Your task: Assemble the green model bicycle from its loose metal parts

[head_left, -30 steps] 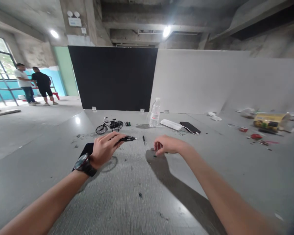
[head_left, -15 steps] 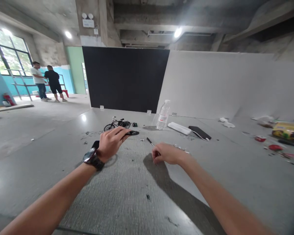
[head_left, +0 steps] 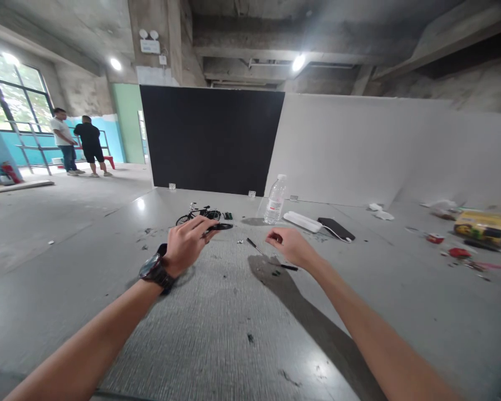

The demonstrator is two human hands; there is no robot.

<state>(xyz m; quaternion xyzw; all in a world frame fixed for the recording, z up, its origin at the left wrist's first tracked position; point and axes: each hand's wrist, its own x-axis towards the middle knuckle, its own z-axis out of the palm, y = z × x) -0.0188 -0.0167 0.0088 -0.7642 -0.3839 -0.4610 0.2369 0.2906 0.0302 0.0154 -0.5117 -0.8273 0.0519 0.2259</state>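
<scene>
A thin black ring-shaped piece like a small wheel [head_left: 222, 226] is held between the fingers of my left hand [head_left: 187, 243], which has a watch [head_left: 153, 267] at its wrist. Just behind that hand stands a small black model bicycle [head_left: 206, 210], partly covered by my fingers. My right hand [head_left: 291, 246] is raised over the table with its fingertips pinched together; whatever may be between them is hidden. Below it lie a black-handled screwdriver [head_left: 289, 267] and small dark bits [head_left: 276, 273]. Another slim screwdriver [head_left: 251, 242] rests to its left.
A clear water bottle [head_left: 275, 200], a white power bank [head_left: 303, 221] and a black phone [head_left: 336, 229] stand or lie behind my right hand. Small green-black parts [head_left: 227, 215] sit beside the bicycle. A yellow box [head_left: 484, 227] is far right. Two people [head_left: 91, 139] stand in the background.
My right hand has risen and shifted slightly right, away from the tabletop, uncovering the black-handled screwdriver and dark bits. My left hand still holds the ring-shaped piece in much the same place.
</scene>
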